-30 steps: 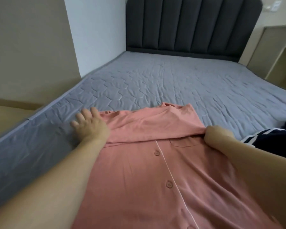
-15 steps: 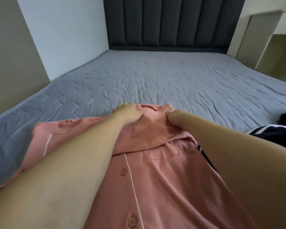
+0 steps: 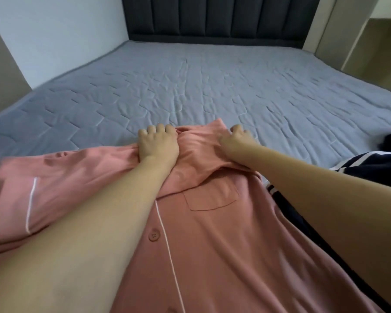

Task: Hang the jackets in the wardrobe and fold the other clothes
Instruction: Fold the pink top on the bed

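Observation:
A pink pyjama shirt [image 3: 212,233] with white piping, buttons and a chest pocket lies front-up on the grey bed [image 3: 212,86]. One sleeve is spread out to the left; another fold of pink cloth lies across the chest. My left hand [image 3: 157,144] grips the cloth at the shirt's top, fingers curled into it. My right hand [image 3: 234,140] grips the top of the shirt a little to the right, near the collar. A dark navy garment with white stripes [image 3: 359,164] lies at the right, partly under the shirt and my right arm.
The dark padded headboard [image 3: 212,16] stands at the far end. A white wall [image 3: 54,30] runs along the bed's left side and beige furniture [image 3: 370,41] stands at the far right. The quilted mattress stretches bare beyond my hands.
My hands have come together from the shirt's sides to its top middle and now grip the cloth. The left sleeve now lies spread to the left. The view has shifted left.

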